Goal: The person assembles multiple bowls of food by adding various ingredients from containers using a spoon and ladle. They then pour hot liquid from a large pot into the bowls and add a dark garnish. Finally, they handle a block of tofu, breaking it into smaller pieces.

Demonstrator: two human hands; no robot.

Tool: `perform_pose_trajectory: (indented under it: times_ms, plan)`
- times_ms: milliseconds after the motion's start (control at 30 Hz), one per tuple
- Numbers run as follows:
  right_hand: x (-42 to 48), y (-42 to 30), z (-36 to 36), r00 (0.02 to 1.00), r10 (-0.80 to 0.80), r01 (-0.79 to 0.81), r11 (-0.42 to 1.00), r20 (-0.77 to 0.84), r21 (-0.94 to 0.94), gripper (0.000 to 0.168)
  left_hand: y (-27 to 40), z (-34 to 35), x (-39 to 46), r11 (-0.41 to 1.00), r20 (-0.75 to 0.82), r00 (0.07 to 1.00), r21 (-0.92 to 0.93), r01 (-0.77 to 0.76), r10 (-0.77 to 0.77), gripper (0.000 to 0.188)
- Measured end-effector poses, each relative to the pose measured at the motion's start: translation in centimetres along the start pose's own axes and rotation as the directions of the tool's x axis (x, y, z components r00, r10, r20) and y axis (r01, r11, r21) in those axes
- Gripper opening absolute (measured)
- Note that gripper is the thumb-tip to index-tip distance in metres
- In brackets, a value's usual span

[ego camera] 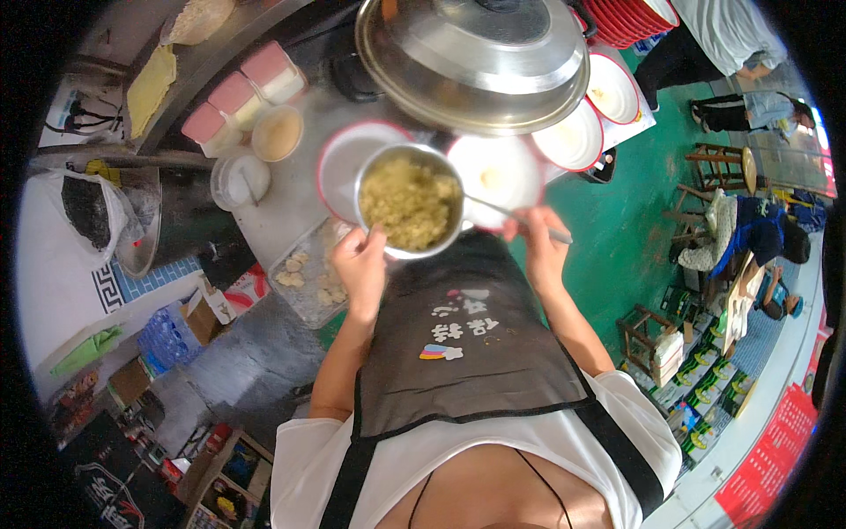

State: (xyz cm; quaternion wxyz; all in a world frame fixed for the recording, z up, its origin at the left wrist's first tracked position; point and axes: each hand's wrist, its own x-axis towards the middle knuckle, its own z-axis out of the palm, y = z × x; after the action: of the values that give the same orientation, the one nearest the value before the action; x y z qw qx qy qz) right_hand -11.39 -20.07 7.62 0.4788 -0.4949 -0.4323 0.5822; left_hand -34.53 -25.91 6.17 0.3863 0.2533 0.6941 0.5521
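My left hand (362,268) grips the near left rim of a round metal bowl (423,250), thumb at its edge. Chopped yellow-green food (411,202) fills much of the bowl. In my right hand (543,248) is the handle of a metal spoon (512,213), which reaches over the bowl's right rim; its far end is hidden or blurred. Beneath and behind the bowl are two red-rimmed white dishes, the left dish (340,155) partly covered by it and the right dish (505,172) holding a small pale heap.
A large lidded steel pot (476,73) stands beyond the bowl. Seasoning boxes (241,92), a tub of tan powder (277,132) and a tub of white grains (241,180) sit left. Below them is a clear tray (301,307) with pale lumps. More red-rimmed dishes (568,135) line the right.
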Motion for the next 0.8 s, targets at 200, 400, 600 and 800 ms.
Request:
perform_pose_trajectory:
  times_ms: [200, 400, 600, 800]
  plan:
    - [5.8, -1.4, -6.9, 0.972, -0.084, 0.194, 0.810, 0.217, -0.553, 0.018, 0.9, 4.1, -4.8, 0.993, -0.255, 0.967, 0.120, 0.016, 0.015, 0.033]
    - [8.7, -4.2, -12.0, 0.562, -0.444, 0.696, 0.710, 0.698, -0.109, 0.004, 1.4, 11.0, -8.8, 0.984, -0.342, 0.939, 0.176, 0.018, 0.044, 0.035]
    - [11.3, -3.5, -17.8, 0.543, -0.269, 0.633, 0.754, 0.796, -0.176, 0.009, 2.3, 21.5, -9.7, 0.997, -0.337, 0.940, 0.042, 0.067, -0.049, 0.031]
    - [14.0, -5.1, -22.9, 0.910, 0.076, -0.021, 0.990, 0.407, -0.136, 0.026, 1.0, 26.6, -8.3, 0.998, -0.272, 0.961, 0.013, 0.064, -0.058, 0.029]
